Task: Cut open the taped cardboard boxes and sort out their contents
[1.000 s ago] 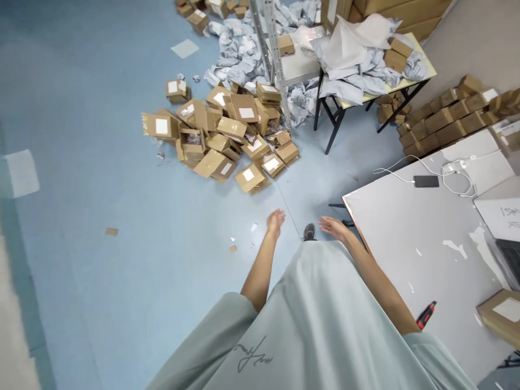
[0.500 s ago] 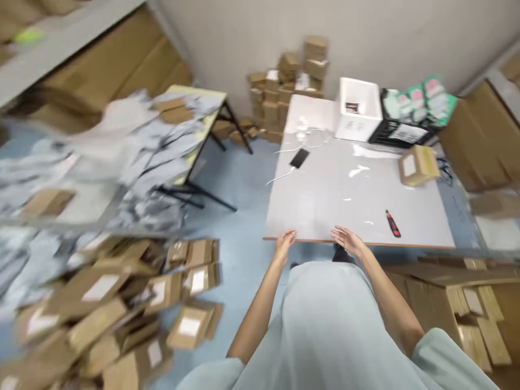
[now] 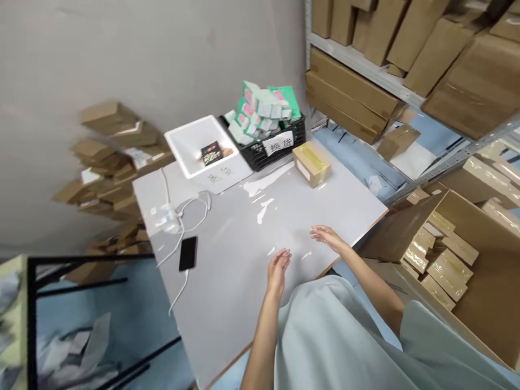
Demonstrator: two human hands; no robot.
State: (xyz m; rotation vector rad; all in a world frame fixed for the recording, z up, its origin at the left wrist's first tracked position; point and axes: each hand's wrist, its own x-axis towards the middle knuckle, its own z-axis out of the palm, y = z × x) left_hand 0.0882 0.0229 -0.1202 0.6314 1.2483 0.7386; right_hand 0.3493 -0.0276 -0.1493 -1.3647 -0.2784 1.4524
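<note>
Holds two empty hands above a pale table (image 3: 227,303), near its front edge.

Holds the left hand (image 3: 278,271) with fingers loosely bent and pointing away from the body; has the right hand (image 3: 327,237) angled inward, fingers nearly straight. Shows, from the left: one dark phone (image 3: 188,253), one white bin (image 3: 183,143) with a dark packet (image 3: 212,153) inside, one black crate (image 3: 258,158) heaped with green-and-pink boxes (image 3: 260,108) too overlapped to count, and one taped cardboard box (image 3: 312,164) on the table, just beside the crate, beyond the right hand. Grips nothing: half-curled on the left, opened wider on the right, with a gap between. Cannot tell whether touching the tabletop.
</note>
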